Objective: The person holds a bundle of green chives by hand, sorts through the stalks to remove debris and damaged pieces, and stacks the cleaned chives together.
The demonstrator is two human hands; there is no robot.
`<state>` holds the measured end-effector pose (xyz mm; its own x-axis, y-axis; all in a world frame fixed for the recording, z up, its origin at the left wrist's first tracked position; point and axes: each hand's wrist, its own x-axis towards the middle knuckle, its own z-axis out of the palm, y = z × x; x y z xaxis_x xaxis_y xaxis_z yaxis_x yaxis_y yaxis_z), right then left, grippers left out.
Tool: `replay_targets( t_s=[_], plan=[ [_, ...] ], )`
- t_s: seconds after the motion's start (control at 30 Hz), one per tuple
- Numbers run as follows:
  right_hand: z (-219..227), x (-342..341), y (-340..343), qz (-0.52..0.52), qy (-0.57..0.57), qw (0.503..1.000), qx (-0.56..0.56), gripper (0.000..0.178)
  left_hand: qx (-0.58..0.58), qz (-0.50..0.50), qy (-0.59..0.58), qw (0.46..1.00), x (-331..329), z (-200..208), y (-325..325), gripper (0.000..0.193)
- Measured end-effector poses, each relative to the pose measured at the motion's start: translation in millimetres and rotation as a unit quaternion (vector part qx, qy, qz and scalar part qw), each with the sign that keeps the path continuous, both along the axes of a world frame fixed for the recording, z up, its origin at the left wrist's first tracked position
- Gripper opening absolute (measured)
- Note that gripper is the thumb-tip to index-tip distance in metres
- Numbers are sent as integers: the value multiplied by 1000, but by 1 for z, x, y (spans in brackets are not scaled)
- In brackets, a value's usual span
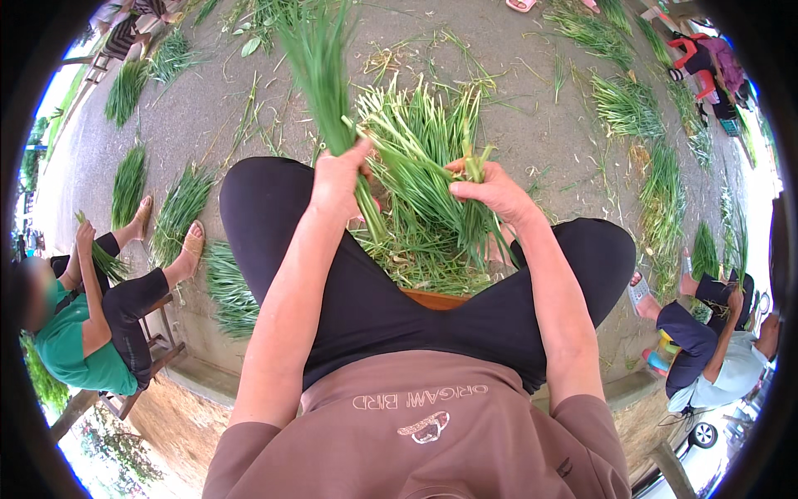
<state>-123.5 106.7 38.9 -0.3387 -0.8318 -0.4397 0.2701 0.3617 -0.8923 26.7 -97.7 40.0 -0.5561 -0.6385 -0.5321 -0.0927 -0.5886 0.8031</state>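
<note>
My left hand (337,181) is closed round a thick bundle of long green garlic chives (320,79). The bundle stands upward from the fist, and its other end hangs below, between my knees. My right hand (497,196) pinches a smaller bunch of chives (474,169) near its pale stem ends. Leaves of that bunch droop beneath my fingers. Between and beyond both hands lies a heap of chives (420,125), with its whitish ends pointing away from me. Loose leaves (424,262) cover the ground between my legs.
A brown wooden edge (436,299) shows below my lap. Chive piles lie at left (184,208) and right (625,106), with scraps scattered on the pavement. A seated person in green (87,341) is at left, and another in a pale top (727,370) at right; both hold chives.
</note>
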Motion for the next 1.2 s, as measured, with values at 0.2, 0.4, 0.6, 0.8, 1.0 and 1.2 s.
replay_targets(
  t_s=[0.2, 0.4, 0.6, 0.8, 1.0, 1.2],
  plan=[
    [14, -7, 7, -28, -19, 999, -35, 36, 90, 43, 54, 994, 7, -10, -15, 24],
    [10, 0, 7, -13, -55, 998, -20, 40, 112, -47, 117, 986, -1, -3, -3, 32],
    [-1, 5, -2, -36, 11, 999, -18, 40, 32, -63, 100, 992, 0, -8, -2, 22],
    [-25, -7, 5, -124, 113, 986, -18, 28, -90, 108, 2, 990, 4, -11, -20, 15],
    [-24, -25, 13, -140, 207, 968, -30, 28, -122, -147, -42, 981, 4, -8, -11, 16],
    [0, -5, 5, -40, 2, 999, -13, 37, 23, -126, -13, 992, -1, -6, -7, 18]
  ],
)
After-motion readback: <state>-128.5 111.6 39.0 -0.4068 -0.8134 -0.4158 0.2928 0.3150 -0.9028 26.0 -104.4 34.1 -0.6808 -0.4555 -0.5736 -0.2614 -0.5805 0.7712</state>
